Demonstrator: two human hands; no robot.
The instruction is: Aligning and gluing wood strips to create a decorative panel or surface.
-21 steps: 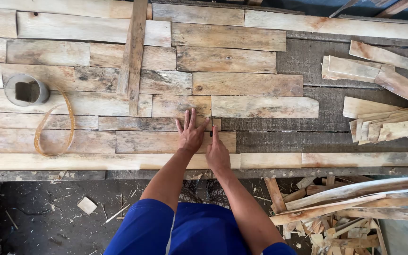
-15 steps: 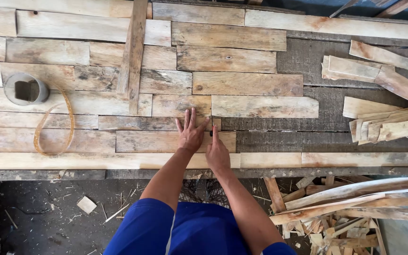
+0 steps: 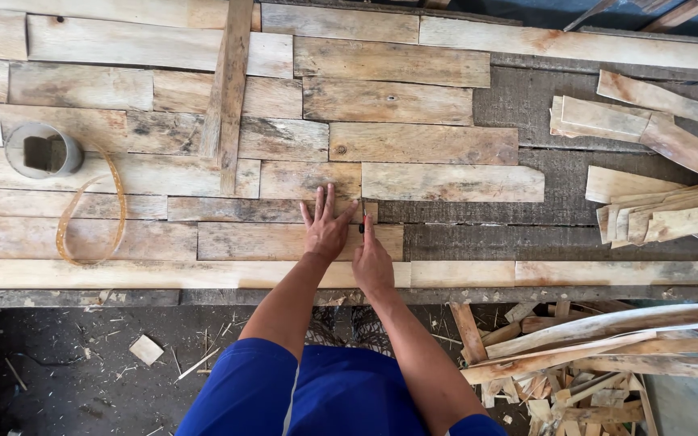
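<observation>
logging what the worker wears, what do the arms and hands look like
Both arms are bare from the elbow down, with no gloves, watch or rings visible on the left hand or right hand. Bright blue short sleeves with a thin white stripe cover the upper arms.

No visible change; both hands [image 3: 349, 242] unmoved.

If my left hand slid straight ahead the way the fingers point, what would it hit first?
The left hand lies flat on the boards, fingers pointing away from you. Straight ahead, it likely meets the short pale board first, though any raised edge there is hard to judge.
</observation>
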